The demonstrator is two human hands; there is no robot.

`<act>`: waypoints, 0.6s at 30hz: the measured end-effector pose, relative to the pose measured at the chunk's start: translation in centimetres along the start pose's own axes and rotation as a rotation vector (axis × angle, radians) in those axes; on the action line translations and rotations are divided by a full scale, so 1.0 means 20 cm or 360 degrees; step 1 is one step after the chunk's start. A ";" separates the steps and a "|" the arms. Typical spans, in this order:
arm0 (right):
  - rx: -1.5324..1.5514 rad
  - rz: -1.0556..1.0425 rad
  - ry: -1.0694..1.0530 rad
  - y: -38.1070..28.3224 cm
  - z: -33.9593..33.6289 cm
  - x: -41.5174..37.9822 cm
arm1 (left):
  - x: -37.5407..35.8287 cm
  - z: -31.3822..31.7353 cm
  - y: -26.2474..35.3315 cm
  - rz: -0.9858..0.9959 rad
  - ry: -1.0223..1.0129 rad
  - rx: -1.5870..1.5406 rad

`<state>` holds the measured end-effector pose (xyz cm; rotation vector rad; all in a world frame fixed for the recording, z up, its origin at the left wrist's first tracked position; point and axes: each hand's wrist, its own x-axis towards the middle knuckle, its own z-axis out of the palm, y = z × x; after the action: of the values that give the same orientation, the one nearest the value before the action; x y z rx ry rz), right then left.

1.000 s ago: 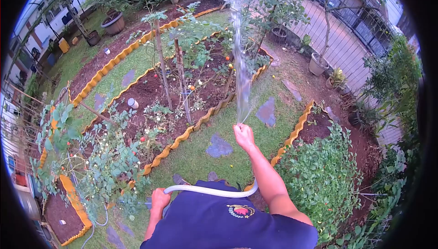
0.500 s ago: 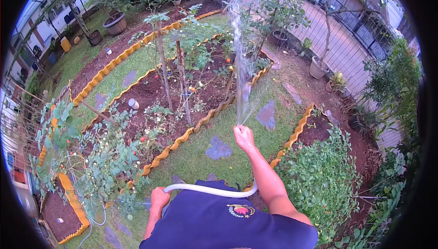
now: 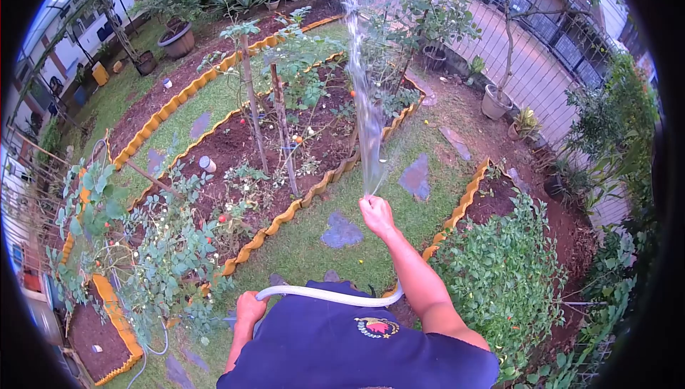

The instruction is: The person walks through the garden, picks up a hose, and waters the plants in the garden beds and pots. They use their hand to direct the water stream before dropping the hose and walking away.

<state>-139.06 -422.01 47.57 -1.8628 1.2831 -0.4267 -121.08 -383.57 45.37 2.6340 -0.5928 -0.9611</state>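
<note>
Fenced garden, soil beds. Limp, light white hose [image 3: 325, 295]: right hand [image 3: 376, 214] fingers wrapped round nozzle end, left hand [image 3: 250, 310] gripping slack.

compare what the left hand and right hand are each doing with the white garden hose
The right hand is stretched forward, gripping the white garden hose at its spraying end; the left hand sits low by the hip, holding the hose further back. Water jets up from the right hand, none from the left. Both are closed on the hose.
</note>
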 end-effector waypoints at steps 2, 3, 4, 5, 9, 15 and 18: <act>-0.0028 0.0000 -0.0012 0.01 0.02 0.00 | 0.01 0.01 -0.02 -0.0004 -0.0002 -0.0030; -0.0009 0.0001 -0.0008 0.00 0.01 -0.01 | 0.01 0.02 -0.03 -0.0007 -0.0004 -0.0044; 0.0010 0.0003 -0.0004 0.00 0.01 -0.01 | 0.01 0.01 -0.04 0.0000 0.0000 -0.0034; 0.0027 0.0005 -0.0001 -0.01 0.00 -0.02 | 0.01 0.01 -0.04 0.0006 0.0003 -0.0024; 0.0038 -0.0019 0.0009 -0.01 0.00 -0.03 | 0.01 0.00 -0.03 0.0007 -0.0020 -0.0006; 0.0058 0.0021 -0.0036 0.01 -0.03 -0.04 | -0.01 -0.01 0.02 0.0020 -0.0009 0.0008; 0.0083 0.0072 -0.0072 0.00 -0.06 -0.04 | 0.00 0.00 0.02 0.0006 -0.0016 0.0039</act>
<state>-140.21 -421.72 48.33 -1.7870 1.2699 -0.3884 -121.19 -383.81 45.58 2.6501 -0.6150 -0.9723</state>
